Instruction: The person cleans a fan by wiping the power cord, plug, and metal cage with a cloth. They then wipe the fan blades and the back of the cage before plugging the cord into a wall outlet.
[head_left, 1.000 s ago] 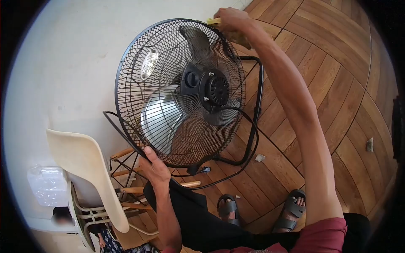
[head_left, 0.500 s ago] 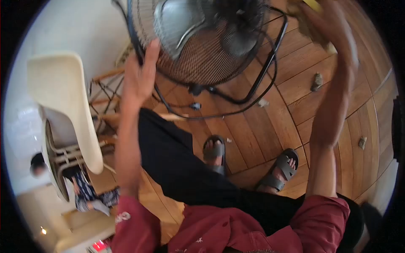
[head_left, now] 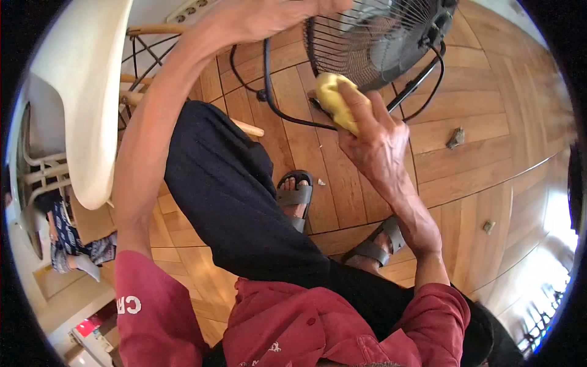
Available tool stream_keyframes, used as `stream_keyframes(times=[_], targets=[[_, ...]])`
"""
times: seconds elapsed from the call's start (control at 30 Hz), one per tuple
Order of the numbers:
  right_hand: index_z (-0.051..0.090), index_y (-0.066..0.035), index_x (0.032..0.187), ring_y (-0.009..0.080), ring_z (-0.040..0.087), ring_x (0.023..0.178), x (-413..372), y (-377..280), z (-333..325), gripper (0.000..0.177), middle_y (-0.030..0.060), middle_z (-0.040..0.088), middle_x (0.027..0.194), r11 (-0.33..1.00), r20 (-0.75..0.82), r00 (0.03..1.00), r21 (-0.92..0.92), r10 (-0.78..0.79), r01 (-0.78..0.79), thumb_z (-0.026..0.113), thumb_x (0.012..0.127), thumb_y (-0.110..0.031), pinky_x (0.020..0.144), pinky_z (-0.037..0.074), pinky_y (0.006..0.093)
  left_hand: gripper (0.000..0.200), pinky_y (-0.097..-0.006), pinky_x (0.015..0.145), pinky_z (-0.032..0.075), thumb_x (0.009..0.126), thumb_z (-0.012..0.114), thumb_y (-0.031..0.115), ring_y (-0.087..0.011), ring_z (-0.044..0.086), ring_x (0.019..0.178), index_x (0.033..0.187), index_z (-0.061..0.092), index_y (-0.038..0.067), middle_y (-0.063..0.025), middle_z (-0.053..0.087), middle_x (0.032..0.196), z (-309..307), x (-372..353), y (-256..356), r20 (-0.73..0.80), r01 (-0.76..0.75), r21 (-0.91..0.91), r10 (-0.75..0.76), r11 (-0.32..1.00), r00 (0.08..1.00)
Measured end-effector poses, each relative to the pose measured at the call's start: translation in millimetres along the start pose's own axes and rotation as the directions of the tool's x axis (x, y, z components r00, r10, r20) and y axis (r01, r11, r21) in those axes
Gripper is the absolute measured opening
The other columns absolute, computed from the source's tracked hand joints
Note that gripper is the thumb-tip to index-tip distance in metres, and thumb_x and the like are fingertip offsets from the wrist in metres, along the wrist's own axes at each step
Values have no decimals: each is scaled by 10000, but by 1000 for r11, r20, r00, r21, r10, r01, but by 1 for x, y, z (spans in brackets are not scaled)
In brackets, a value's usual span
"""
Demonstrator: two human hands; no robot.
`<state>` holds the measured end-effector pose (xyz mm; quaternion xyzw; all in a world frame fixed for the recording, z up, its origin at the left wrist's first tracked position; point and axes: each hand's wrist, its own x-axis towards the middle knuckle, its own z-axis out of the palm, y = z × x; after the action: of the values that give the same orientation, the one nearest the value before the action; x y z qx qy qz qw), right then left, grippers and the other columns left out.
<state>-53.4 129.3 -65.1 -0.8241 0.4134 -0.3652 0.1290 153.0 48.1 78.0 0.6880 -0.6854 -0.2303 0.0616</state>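
Observation:
A black floor fan (head_left: 373, 52) with a round wire grille stands at the top of the view, turned partly sideways on its tubular stand. My left hand (head_left: 278, 17) is at the grille's upper rim, its fingers curled there and partly cut off by the frame edge. In my right hand (head_left: 376, 137) is a bunched yellow cloth (head_left: 333, 98), pinched between thumb and fingers. The cloth is by the grille's lower front edge; whether it touches the wires is hard to tell. Behind the hand, part of the stand is hidden.
A cream chair (head_left: 92, 116) stands close on the left, near wooden chair legs (head_left: 156, 29) and a power strip (head_left: 186, 9). A black cable (head_left: 287, 116) loops below the fan. Small crumpled scraps (head_left: 455, 138) lie on the wood floor (head_left: 471, 171). A seated person (head_left: 70, 238) is partly visible at far left.
The fan has turned from facing me to partly sideways and sits further right in view. My right hand has brought the cloth down to the grille's lower edge; my left hand has moved to its upper rim.

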Motion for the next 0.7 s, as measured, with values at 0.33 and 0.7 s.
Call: stream_keyframes(times=[0.33,0.7], targets=[[655,-186,1147,302,679,642,27,-18,-39,418,97,664,861,964,142,990,-260,-10,47,736,740,-128,547,535,414,817,-373,374,329,771,508,838,-137,415,390,611,597,42,3,407,436,5,5,-15,74,-125,-76,131,989,989],[677,-157,1182,234,675,665,20,-21,-33,452,72,664,869,984,175,984,-176,5,26,750,739,-109,613,552,332,930,-375,422,432,804,426,844,-196,517,489,721,616,-62,-52,511,541,-8,-4,-9,127,-183,-25,185,983,975]])
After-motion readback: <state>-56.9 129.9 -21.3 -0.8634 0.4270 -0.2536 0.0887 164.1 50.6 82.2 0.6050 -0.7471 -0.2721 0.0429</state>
